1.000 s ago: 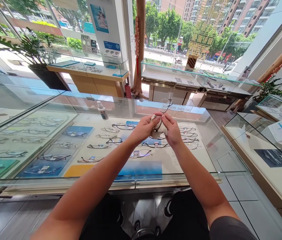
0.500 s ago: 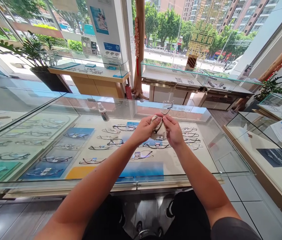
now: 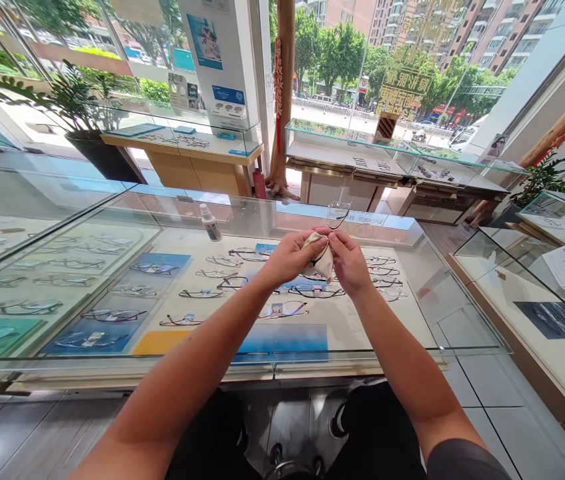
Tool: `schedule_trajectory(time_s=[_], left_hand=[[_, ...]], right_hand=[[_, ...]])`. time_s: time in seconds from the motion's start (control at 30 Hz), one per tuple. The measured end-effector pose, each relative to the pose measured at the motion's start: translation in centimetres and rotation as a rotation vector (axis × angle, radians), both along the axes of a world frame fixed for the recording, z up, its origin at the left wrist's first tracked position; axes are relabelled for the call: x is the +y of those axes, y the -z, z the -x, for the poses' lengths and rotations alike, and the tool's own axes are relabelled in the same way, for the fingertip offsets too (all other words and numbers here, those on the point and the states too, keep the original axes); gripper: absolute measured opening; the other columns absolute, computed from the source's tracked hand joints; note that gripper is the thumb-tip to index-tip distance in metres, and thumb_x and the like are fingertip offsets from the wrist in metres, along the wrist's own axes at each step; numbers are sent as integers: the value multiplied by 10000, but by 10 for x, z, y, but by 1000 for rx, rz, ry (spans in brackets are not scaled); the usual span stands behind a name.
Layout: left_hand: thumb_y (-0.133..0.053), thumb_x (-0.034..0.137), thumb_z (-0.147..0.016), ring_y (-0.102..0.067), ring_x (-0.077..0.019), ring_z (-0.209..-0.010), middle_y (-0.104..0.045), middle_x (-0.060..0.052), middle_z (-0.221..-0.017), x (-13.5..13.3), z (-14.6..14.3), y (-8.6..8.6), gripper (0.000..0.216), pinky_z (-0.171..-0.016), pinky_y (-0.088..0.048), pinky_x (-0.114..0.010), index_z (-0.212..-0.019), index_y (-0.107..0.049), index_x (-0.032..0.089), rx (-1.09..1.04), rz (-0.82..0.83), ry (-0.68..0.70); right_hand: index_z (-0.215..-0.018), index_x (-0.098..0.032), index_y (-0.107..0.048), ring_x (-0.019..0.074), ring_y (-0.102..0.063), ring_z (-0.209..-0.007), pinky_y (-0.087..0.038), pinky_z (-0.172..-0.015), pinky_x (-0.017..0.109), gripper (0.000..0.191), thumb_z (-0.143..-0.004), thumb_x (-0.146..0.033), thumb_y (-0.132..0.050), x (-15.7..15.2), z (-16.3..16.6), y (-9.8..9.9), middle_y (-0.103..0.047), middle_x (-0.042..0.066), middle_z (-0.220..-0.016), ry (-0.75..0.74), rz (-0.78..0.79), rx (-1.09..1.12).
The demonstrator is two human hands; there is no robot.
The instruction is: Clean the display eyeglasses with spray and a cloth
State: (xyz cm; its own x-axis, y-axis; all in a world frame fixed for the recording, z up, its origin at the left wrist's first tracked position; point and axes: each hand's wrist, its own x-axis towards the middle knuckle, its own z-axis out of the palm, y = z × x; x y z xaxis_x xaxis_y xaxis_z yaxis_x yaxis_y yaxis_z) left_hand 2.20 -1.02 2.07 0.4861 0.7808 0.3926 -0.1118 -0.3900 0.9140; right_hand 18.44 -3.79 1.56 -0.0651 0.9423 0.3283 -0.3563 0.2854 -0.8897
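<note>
Above a glass display counter [image 3: 427, 293] both my hands meet around a pair of thin-rimmed glasses [image 3: 337, 215] and a pale cleaning cloth [image 3: 321, 263]. My left hand [image 3: 289, 255] is closed, pinching the cloth over one lens. My right hand [image 3: 348, 261] is closed on the frame and cloth from the other side. One lens sticks up free above my fingers. The rest of the frame is hidden in the cloth.
Under the counter glass lie several rows of spectacles [image 3: 202, 293]. A small spray bottle [image 3: 209, 223] stands on the counter at the back left. More glass cases stand to the left [image 3: 37, 267], right [image 3: 552, 293] and behind [image 3: 362, 143], with potted plants [image 3: 77, 100] near the windows.
My hands have stayed together over the counter, shifting slightly; the cloth has moved a little between my fingers and the free lens has tilted. The view has drifted slightly.
</note>
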Motion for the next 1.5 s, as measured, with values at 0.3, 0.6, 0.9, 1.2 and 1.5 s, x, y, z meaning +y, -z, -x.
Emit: schedule_trajectory(time_s=[0.3, 0.6, 0.9, 1.2, 1.5], left_hand=[[-798, 798, -846, -614, -173, -790, -727, -44, -868, 4, 0, -5, 638, -719, -498, -279, -956, -784, 171, -71, 183, -13], [-866, 529, -914, -682, -162, -772, -728, -33, -830, -4, 34, -6, 384, -720, -581, -266, -983, -726, 179, -468, 529, -382], [-585, 687, -1064, -532, -160, -693, -589, -6, -740, -85, 20, 5, 538, -677, -474, -290, -884, -696, 193, -120, -30, -453], [-483, 624, -1121, -498, -161, -673, -578, -6, -726, -92, 48, 1, 527, -649, -409, -297, -941, -710, 184, 71, -216, -444], [-773, 845, -795, -660, -238, -803, -716, -49, -799, -41, 147, -15, 684, -768, -547, -359, -983, -767, 187, -33, 238, -442]], right_hand=[[-963, -267, -843, 272, -734, -1217, -573, -1099, 437, 353, -837, -596, -867, 3, -12, -5, -825, 64, -1244, 75, -19, 28], [-955, -275, -857, 233, -714, -1084, -557, -999, 404, 294, -918, -562, -810, -15, -11, -14, -816, 56, -1090, 289, -128, -62], [-1029, -215, -881, 207, -641, -906, -565, -894, 375, 373, -1034, -531, -682, -48, 70, -9, -627, 38, -909, 656, -196, -333], [-993, -204, -861, 222, -673, -968, -558, -937, 389, 371, -1014, -534, -694, -45, 79, -18, -674, 61, -969, 703, -194, -240], [-894, -242, -785, 218, -689, -943, -556, -927, 382, 298, -985, -495, -658, -26, 49, -21, -785, 58, -970, 345, -120, -119]])
